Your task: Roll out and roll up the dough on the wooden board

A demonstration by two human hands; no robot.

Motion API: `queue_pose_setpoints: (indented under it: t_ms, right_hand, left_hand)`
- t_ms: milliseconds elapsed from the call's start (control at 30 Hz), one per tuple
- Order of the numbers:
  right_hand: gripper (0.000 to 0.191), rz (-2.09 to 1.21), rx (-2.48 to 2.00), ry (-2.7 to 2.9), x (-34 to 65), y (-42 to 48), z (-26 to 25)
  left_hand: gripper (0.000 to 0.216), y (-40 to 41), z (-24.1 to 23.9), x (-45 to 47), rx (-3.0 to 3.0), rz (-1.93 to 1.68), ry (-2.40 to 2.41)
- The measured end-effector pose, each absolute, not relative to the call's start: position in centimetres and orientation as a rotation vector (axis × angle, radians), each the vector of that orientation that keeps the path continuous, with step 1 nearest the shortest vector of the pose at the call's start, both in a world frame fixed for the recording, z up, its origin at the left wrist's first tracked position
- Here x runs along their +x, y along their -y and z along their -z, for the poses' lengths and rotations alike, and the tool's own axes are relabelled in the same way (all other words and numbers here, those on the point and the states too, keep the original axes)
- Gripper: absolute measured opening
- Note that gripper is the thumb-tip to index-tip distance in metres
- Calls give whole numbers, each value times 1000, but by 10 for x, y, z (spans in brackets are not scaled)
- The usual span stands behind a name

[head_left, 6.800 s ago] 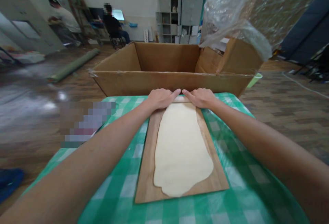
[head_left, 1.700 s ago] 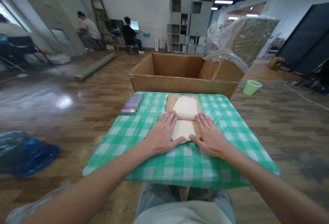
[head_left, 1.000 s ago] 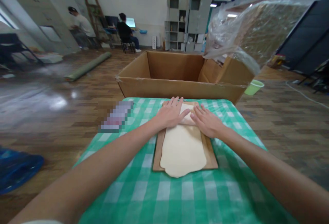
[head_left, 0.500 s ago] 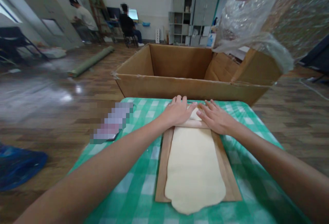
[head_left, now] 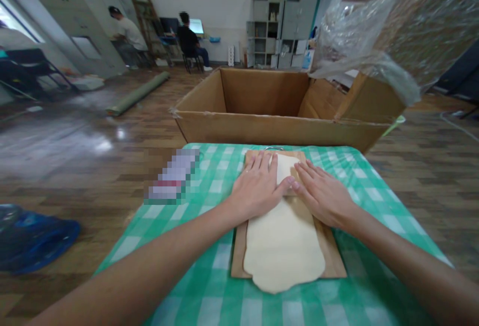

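Observation:
A long sheet of rolled-out dough [head_left: 284, 246] lies on a brown wooden board [head_left: 240, 261], its near end hanging past the board's front edge. Across its far part sits a pale rolling pin [head_left: 290, 192], mostly covered by my hands. My left hand [head_left: 258, 184] rests flat over the pin's left side, fingers stretched forward. On the right side my right hand [head_left: 322, 191] lies over the pin the same way, palm down. The two thumbs almost meet in the middle. Neither hand wraps its fingers round the pin.
A green-and-white checked cloth [head_left: 209, 266] covers the table. A phone-like item [head_left: 174, 176], blurred out, lies at its left. Beyond the far edge stands a large open cardboard box [head_left: 277, 129]. Blue plastic [head_left: 45, 241] is on the floor at left. Two people sit in the background.
Both hands have come back toward me with the rolling pin, uncovering the far end of the dough and the board. The view has shifted slightly.

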State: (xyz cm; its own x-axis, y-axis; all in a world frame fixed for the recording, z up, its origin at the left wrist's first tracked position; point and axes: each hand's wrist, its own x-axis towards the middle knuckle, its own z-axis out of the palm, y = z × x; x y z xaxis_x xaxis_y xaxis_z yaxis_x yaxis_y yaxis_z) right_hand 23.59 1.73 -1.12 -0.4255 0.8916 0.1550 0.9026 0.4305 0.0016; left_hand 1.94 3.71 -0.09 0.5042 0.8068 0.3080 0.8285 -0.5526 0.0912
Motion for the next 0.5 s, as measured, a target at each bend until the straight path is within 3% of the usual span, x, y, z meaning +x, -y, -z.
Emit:
queue_pose_setpoints:
  t_ms: [500]
  right_hand:
    - [81, 256, -1493, 2496, 231, 89, 16]
  left_hand:
    - [86, 56, -1, 3, -2848, 382, 1304]
